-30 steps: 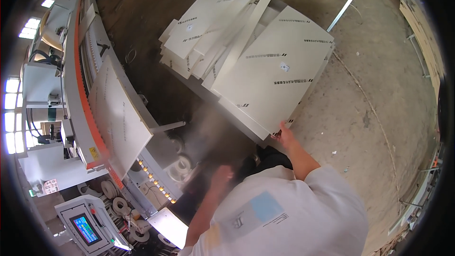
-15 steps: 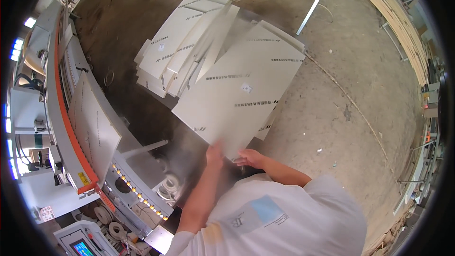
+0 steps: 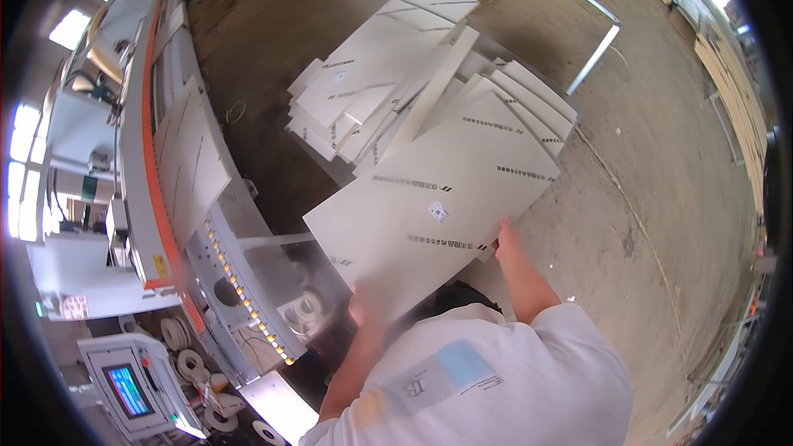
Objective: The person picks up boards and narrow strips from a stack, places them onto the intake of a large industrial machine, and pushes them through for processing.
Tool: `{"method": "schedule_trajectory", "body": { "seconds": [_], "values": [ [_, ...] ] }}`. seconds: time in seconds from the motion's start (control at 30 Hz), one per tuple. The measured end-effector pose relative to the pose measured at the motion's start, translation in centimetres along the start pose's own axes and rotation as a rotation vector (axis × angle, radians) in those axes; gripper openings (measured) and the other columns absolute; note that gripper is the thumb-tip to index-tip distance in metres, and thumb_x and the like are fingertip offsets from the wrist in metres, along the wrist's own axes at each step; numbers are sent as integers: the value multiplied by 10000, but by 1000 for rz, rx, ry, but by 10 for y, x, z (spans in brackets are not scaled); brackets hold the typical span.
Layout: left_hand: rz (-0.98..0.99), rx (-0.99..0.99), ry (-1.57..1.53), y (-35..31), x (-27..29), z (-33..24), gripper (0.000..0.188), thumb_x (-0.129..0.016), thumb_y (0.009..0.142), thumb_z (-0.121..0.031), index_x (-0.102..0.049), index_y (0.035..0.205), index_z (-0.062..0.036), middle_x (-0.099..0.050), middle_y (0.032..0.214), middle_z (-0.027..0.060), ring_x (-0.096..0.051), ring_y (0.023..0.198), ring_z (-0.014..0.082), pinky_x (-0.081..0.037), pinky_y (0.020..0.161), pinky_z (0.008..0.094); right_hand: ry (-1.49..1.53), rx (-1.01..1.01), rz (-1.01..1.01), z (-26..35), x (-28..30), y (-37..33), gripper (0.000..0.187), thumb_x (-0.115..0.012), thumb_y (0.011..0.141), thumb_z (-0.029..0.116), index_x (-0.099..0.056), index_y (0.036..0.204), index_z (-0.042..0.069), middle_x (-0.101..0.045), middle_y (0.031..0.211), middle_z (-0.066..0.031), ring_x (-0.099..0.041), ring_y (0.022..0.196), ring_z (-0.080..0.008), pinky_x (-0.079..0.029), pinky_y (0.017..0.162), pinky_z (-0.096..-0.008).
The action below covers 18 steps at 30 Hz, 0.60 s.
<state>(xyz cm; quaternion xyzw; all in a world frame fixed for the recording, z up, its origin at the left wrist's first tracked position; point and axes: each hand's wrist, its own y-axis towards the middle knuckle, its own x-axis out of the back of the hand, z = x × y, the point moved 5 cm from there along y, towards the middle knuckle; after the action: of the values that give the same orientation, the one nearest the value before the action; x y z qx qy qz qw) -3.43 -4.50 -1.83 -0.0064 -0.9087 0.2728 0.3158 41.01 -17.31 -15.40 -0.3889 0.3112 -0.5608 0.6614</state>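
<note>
A large pale panel (image 3: 413, 227) with dark printed marks and a small white label is tilted in front of me, between my two hands. My left hand (image 3: 363, 307), smeared by motion, is at its near left edge. On the right edge, my right hand (image 3: 507, 241) grips the board, its fingers partly hidden. Behind it lies a stack of similar panels (image 3: 363, 66), piled askew, with more boards (image 3: 537, 103) fanned at the right of the pile.
On the left runs a long machine with an orange strip (image 3: 149, 140) and a row of yellow rollers (image 3: 239, 281). Another panel (image 3: 188, 169) rests on it. A control screen (image 3: 128, 388) and tape rolls (image 3: 188, 363) are at lower left. A metal frame (image 3: 591, 62) stands beyond the stack.
My right hand has moved from the panel's near corner up to its right edge. The panel has turned and come nearer, baring more boards behind it. The whole view has shifted.
</note>
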Motion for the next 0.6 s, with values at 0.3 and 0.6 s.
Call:
{"method": "schedule_trajectory", "body": {
  "seconds": [0.3, 0.6],
  "values": [
    [-281, 41, -490, -45, 116, 116, 336, -585, 976, -329, -667, 1056, -14, -686, 954, 77, -671, 851, 226, -548, 736, 365, -136, -62, 264, -50, -23, -120, 410, -551, 1001, 460, -631, 1133, 80, -686, 947, -55, -654, 751, -176, -482, 546, -332],
    [-524, 367, -1108, -176, 201, 188, 357, -546, 942, -373, -647, 1068, -54, -628, 1057, 76, -596, 965, 263, -517, 778, 426, -734, -162, 695, -119, -101, -223, 396, -546, 1000, 454, -605, 1159, 96, -656, 992, -30, -642, 874, -163, -552, 781, -367]
  ]
}}
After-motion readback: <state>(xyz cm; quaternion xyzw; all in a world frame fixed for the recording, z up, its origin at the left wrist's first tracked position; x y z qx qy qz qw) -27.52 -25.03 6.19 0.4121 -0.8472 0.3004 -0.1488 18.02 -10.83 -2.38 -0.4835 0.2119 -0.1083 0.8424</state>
